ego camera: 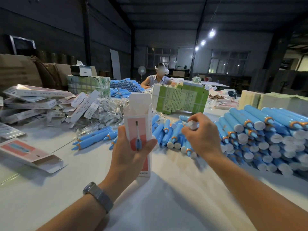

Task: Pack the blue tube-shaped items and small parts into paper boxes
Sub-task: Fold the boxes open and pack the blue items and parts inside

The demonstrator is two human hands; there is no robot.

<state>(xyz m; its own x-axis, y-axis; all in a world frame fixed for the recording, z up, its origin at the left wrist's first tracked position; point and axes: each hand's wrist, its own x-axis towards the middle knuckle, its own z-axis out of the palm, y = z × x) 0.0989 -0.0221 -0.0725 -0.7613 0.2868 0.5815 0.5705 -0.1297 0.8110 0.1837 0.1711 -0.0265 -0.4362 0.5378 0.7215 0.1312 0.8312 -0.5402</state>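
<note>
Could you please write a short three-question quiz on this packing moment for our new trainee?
1. True or false: the paper box in the left hand has its top flap open.
2. What does the right hand pinch? A) a blue tube by its white end B) a flat box C) a bag of small parts
3. On which side of the table is the tall stack of blue tubes?

Key: 1 true; 2 A; 3 the right.

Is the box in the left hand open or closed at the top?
Open. The paper box, held upright in the left hand, has its top flap standing up, with the side tabs unfolded.
</note>
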